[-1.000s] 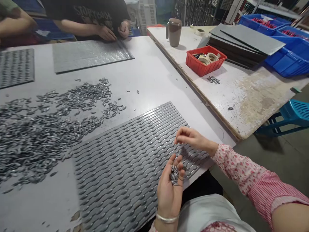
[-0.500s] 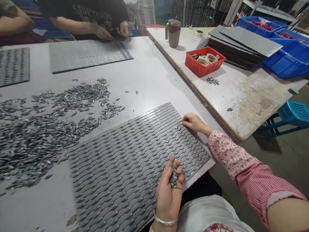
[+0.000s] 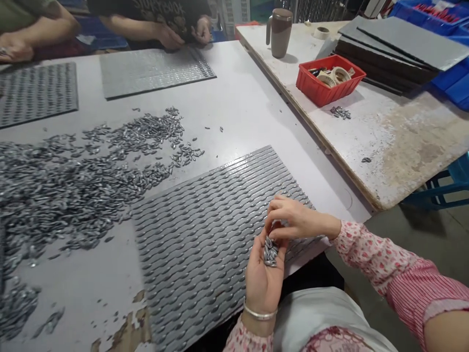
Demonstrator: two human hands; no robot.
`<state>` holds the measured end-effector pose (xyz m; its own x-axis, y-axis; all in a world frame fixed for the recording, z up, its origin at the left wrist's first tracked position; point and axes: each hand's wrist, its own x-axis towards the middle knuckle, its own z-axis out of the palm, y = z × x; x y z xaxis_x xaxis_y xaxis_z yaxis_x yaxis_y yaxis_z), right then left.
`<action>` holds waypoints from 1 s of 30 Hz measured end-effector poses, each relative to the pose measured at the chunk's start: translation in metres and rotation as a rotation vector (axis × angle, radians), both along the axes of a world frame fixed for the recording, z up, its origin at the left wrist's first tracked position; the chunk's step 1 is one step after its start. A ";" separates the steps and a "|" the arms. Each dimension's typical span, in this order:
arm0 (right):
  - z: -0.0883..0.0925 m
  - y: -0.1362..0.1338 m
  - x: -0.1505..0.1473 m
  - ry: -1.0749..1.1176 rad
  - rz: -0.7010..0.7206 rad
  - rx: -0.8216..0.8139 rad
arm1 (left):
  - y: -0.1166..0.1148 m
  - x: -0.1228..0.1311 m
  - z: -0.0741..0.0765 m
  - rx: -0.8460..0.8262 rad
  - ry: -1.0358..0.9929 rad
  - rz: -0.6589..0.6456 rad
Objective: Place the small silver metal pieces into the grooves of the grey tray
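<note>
Head view: the left hand [image 3: 262,286] is cupped palm-up, holding a cluster of grey spindle-shaped metal pieces [image 3: 270,252] over the near edge of a grooved grey plate [image 3: 208,244]. The right hand [image 3: 302,220] sits just above that palm with its fingers drawn together; whether they clamp a piece cannot be determined. A loose heap of similar pieces [image 3: 73,186] lies on the white table [image 3: 249,112], left of the plate.

Pink floral sleeve [image 3: 381,264], silver bangle [image 3: 259,313]
</note>
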<state>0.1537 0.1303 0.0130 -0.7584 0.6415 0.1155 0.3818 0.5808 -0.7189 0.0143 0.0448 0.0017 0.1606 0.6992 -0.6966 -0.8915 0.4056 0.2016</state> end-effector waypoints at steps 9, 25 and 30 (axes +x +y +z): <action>0.000 -0.003 -0.009 -0.121 0.233 0.078 | -0.006 -0.001 -0.002 0.043 0.026 -0.026; -0.032 0.064 -0.010 0.020 -0.463 -0.132 | -0.003 -0.012 0.001 -0.046 0.157 -0.076; -0.042 0.071 -0.023 -0.130 -0.475 -0.038 | -0.002 -0.012 0.005 -0.091 0.097 -0.150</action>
